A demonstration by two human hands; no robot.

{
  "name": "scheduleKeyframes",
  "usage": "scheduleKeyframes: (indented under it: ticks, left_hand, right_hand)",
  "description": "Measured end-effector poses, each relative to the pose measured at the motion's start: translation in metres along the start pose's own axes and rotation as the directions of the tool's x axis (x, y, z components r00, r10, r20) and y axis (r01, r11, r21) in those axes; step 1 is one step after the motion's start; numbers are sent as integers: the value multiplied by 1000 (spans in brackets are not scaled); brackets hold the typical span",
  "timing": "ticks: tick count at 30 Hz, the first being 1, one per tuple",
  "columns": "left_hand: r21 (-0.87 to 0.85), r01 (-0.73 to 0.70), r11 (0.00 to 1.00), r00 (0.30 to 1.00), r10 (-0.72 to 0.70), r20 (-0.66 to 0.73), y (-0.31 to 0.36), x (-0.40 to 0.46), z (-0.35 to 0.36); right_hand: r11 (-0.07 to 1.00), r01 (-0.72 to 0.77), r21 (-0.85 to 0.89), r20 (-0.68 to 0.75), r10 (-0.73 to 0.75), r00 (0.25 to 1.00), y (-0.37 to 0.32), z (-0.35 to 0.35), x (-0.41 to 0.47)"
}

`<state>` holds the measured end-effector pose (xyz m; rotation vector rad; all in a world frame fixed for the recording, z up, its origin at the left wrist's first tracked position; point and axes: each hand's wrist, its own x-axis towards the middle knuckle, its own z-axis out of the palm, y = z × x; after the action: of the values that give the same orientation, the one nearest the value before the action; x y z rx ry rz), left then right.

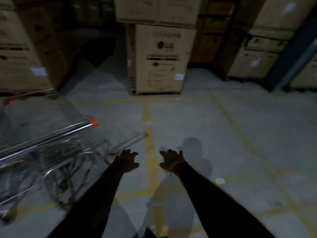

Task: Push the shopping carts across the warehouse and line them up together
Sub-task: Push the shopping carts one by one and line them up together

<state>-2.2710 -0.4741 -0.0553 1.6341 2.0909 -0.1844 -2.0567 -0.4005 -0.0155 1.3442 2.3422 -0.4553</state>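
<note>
The shopping carts (51, 152) are bright wire-and-tube steel with orange plastic caps on the handle corners, blurred in the dim light. Two show: one with its chrome handle bar slanting up to an orange cap just left of and beyond the left grip, and a second farther off to the left, only its top rail and an orange corner visible against the cartons. Whether the two are nested I cannot tell.

Both arms reach straight forward over the grey concrete floor (223, 134). The left hand (127, 160) and the right hand (171, 160) hang palm down side by side, fingers spread and loosely bent — each grip holds nothing and touches no cart. A yellow thread circles the right wrist. A yellow painted line (147, 114) runs away between the two grips toward one tall carton (159, 59) marked LG, well beyond the fingertips.
</note>
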Motion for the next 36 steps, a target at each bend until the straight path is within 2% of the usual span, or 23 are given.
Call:
scheduleKeyframes:
  ticks: [4,9,17,28,33,36]
  left_hand:
    - [32,-189,982,981,187,51,141,4,8]
    - [75,-400,914,913,389,124,296,8,26]
    - [174,-634,753,770,594,232,486,6,53]
    - [203,-842,500,537,739,406,700,47,105]
    - [222,-886,406,463,760,456,795,83,108]
    - [243,-911,333,411,780,472,857,107,104]
  right_hand:
    - [980,-162,114,-13,164,986,118,17,-59]
    - [908,-340,246,-13,354,935,246,46,-136]
    - [736,-553,391,37,588,808,388,86,-231]
    - [473,-734,487,193,761,619,545,134,-286]
    - [370,-777,509,229,812,537,629,125,-291]
    - [319,-778,542,201,850,488,680,109,-290]
